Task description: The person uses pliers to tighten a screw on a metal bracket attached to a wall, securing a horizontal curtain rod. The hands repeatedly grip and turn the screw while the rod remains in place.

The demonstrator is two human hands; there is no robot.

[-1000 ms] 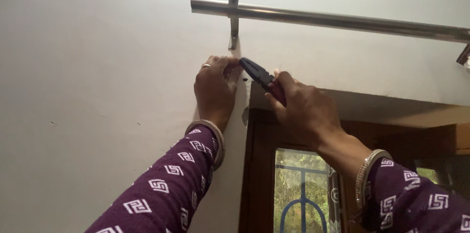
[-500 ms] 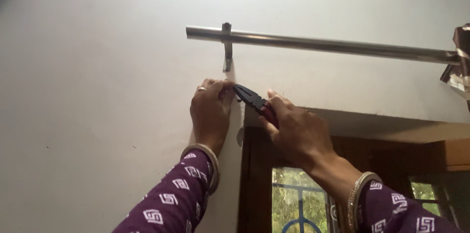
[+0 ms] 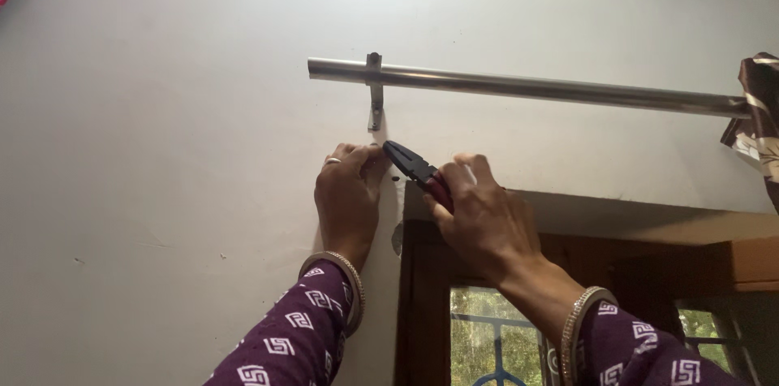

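The view has tilted up since a moment ago; both hands stay put. The right hand (image 3: 479, 211) grips the pliers (image 3: 415, 167), their nose beside the left hand (image 3: 349, 191), whose fingertips pinch against the wall (image 3: 162, 150) below the rod's bracket (image 3: 374, 94).

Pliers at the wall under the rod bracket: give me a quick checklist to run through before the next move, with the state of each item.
1. Right hand has a firm grip on the pliers: ok, fingers wrapped round the red handles.
2. Pliers tip at the work spot on the wall: ok, it points at the left fingertips just below the bracket.
3. Left hand steadies the spot: ok, fingertips pressed to the wall.
4. What the fingertips pinch: cannot tell, too small to see.
5. Left fingers out of the jaws' path: not ok, they touch the tip.
6. Rod seated in the bracket: ok, it lies level.
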